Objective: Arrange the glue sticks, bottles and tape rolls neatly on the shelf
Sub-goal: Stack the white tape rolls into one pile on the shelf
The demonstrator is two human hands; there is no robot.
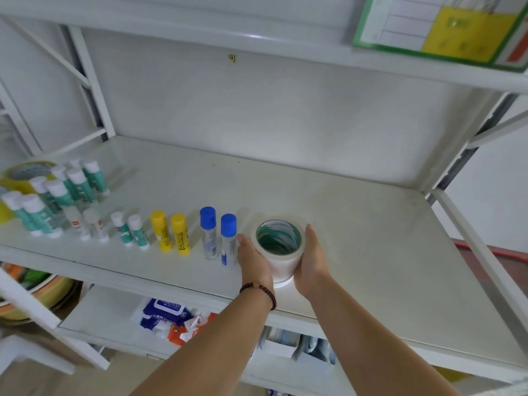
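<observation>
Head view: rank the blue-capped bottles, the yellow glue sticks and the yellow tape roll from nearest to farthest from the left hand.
From the left hand, which rests against the white tape roll:
1. Blue-capped bottles, just to its left.
2. Yellow glue sticks, farther left along the front row.
3. Yellow tape roll, at the shelf's far left.

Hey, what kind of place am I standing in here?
Likely a storeroom or supply area: white metal shelving holding rows of glue sticks, a stack of white tape rolls between both hands, and packaged wipes on the lower shelf.
</observation>
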